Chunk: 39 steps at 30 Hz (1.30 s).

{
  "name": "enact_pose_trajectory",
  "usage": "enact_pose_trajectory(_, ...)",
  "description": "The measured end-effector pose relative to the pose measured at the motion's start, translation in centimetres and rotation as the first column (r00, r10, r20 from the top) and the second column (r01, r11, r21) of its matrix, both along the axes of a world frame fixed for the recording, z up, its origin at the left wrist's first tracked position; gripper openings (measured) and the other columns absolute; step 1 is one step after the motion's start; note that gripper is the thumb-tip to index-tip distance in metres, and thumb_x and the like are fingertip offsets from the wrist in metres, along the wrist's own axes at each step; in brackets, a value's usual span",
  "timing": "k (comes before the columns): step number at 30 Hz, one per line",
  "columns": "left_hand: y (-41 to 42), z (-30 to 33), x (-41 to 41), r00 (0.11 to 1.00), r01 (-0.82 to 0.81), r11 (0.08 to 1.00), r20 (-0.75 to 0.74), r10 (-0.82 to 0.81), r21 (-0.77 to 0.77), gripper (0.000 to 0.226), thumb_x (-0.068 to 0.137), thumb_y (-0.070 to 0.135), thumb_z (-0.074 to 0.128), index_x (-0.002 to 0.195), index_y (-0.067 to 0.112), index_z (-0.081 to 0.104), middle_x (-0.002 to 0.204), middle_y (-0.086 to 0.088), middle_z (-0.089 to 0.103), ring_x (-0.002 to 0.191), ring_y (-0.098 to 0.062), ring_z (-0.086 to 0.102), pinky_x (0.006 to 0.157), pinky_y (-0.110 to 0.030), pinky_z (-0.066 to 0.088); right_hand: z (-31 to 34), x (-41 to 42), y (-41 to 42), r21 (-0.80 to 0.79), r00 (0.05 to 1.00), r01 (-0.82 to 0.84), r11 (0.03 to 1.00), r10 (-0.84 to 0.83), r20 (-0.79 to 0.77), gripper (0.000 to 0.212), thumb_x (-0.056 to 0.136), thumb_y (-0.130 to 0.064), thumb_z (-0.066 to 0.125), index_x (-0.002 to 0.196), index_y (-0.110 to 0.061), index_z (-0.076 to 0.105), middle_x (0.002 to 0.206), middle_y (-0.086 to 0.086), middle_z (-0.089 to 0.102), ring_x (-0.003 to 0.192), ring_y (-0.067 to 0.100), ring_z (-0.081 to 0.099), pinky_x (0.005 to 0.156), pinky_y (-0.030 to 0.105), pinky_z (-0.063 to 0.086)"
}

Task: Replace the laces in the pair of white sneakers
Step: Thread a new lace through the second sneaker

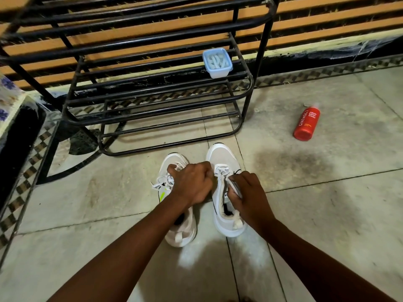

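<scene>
Two white sneakers stand side by side on the tiled floor, toes pointing away from me. The left sneaker [174, 234] lies partly under my left forearm, its white laces [162, 182] loose and tangled. My left hand [193, 184] is curled over the gap between the shoes, fingers pinching lace at the right sneaker's [222, 158] eyelets. My right hand [248, 197] grips that shoe's tongue and collar edge. A small clear tub [217, 62] with white laces inside sits on the black rack.
A black metal shoe rack [157, 101] stands just beyond the sneakers, against a slatted wall. A red body-wash bottle [307, 122] lies on the floor to the right. A dark stain [290, 164] marks the tiles. A patterned ledge [13, 105] runs along the left.
</scene>
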<state>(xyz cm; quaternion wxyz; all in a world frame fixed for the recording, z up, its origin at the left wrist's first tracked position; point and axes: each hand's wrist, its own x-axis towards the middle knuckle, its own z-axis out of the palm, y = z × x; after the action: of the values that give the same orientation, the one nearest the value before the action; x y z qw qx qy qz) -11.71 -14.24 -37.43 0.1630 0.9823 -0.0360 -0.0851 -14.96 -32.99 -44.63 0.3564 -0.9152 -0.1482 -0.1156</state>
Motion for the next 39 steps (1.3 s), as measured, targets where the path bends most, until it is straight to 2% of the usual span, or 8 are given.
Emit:
enact_pose_trajectory(12, 0.1, -0.9, 1.4, 0.999, -0.025, 1.0, -0.049, 0.024, -0.014, 0.019, 0.085, 0.028, 0.064, 0.102, 0.032, 0.056, 0.088, 0.015, 0.072, 0.104, -0.017, 0.063, 0.087, -0.045, 0.018, 0.0, -0.3, 0.2, 0.014, 0.997, 0.038, 0.999, -0.037, -0.062, 0.033, 0.087, -0.033, 0.051, 0.107, -0.01, 0.064, 0.102, 0.004, 0.056, 0.093, 0.024, 0.05, 0.081, 0.033, 0.044)
enact_pose_trajectory(15, 0.7, -0.6, 1.7, 0.989, -0.149, 0.966, -0.018, 0.148, -0.211, 0.022, 0.074, 0.03, 0.072, 0.092, 0.035, 0.059, 0.077, 0.02, 0.07, 0.091, -0.009, 0.066, 0.099, -0.047, 0.035, 0.4, -0.1, 0.2, 0.016, 0.999, 0.0, 1.0, 0.001, -0.049, 0.032, 0.089, -0.034, 0.052, 0.105, -0.01, 0.064, 0.102, 0.004, 0.055, 0.093, 0.026, 0.052, 0.081, 0.039, 0.047)
enact_pose_trajectory(19, 1.4, 2.1, 2.1, 0.982, -0.161, 0.826, -0.003, 0.19, -0.539, 0.025, 0.071, 0.033, 0.082, 0.09, 0.037, 0.067, 0.079, 0.022, 0.073, 0.084, 0.0, 0.071, 0.092, -0.054, 0.052, 1.1, 0.2, -0.3, 0.178, 1.0, -0.021, 0.984, 0.024, -0.012, 0.027, 0.094, -0.027, 0.064, 0.117, -0.012, 0.06, 0.112, 0.004, 0.06, 0.104, 0.023, 0.059, 0.088, 0.043, 0.05)
enact_pose_trajectory(23, 1.7, 5.7, 1.7, 0.975, -0.093, 0.698, 0.076, 0.207, -0.71, 0.019, 0.08, 0.024, 0.085, 0.094, 0.03, 0.072, 0.084, 0.011, 0.076, 0.088, -0.006, 0.074, 0.092, -0.056, 0.056, 5.4, 1.3, 1.6, 0.491, 0.991, 0.101, 0.865, -0.046, -0.123, 0.071, 0.081, 0.004, 0.069, 0.134, -0.029, 0.037, 0.128, 0.001, 0.061, 0.119, 0.014, 0.06, 0.089, 0.032, 0.053)
enact_pose_trajectory(26, 1.8, 7.9, 1.1, 0.966, -0.028, 0.615, 0.138, 0.22, -0.788, 0.017, 0.084, 0.008, 0.084, 0.097, 0.014, 0.074, 0.091, 0.002, 0.077, 0.088, -0.012, 0.074, 0.084, -0.034, 0.061, 9.4, 3.9, 4.0, 0.613, 0.971, 0.023, 0.79, 0.129, -0.202, 0.071, 0.081, 0.003, 0.07, 0.134, -0.023, 0.031, 0.109, -0.001, 0.071, 0.097, 0.015, 0.068, 0.077, 0.028, 0.055)
enact_pose_trajectory(29, 2.5, 8.7, 1.2, 0.958, 0.04, 0.556, 0.19, 0.215, -0.831, 0.014, 0.087, 0.002, 0.079, 0.098, 0.002, 0.072, 0.083, -0.009, 0.076, 0.076, -0.022, 0.073, 0.075, -0.03, 0.06, 11.7, 6.4, 5.1, 0.581, 0.963, -0.025, 0.813, 0.177, -0.205, 0.04, 0.085, -0.008, 0.074, 0.115, -0.019, 0.052, 0.077, 0.003, 0.065, 0.074, 0.017, 0.065, 0.067, 0.036, 0.052)
enact_pose_trajectory(32, 4.0, 8.5, 1.4, 0.953, 0.059, 0.573, 0.218, 0.212, -0.817, 0.006, 0.092, 0.002, 0.074, 0.098, 0.002, 0.074, 0.081, -0.011, 0.075, 0.069, -0.018, 0.07, 0.065, -0.03, 0.055, 12.1, 7.9, 4.6, 0.552, 0.978, -0.001, 0.834, 0.117, -0.175, 0.009, 0.087, -0.006, 0.071, 0.087, -0.012, 0.064, 0.066, -0.004, 0.053, 0.062, 0.01, 0.051, 0.06, 0.029, 0.042)
enact_pose_trajectory(39, 8.9, 4.7, 0.3, 0.927, -0.148, 0.756, 0.178, 0.332, -0.637, 0.014, 0.096, 0.014, 0.071, 0.091, 0.023, 0.08, 0.085, 0.01, 0.077, 0.077, -0.002, 0.069, 0.074, -0.031, 0.053, 10.1, 7.8, 1.6, 0.484, 0.983, 0.143, 0.863, -0.068, -0.169, 0.02, 0.089, -0.018, 0.071, 0.072, -0.009, 0.065, 0.069, 0.007, 0.058, 0.067, 0.016, 0.054, 0.066, 0.028, 0.043)
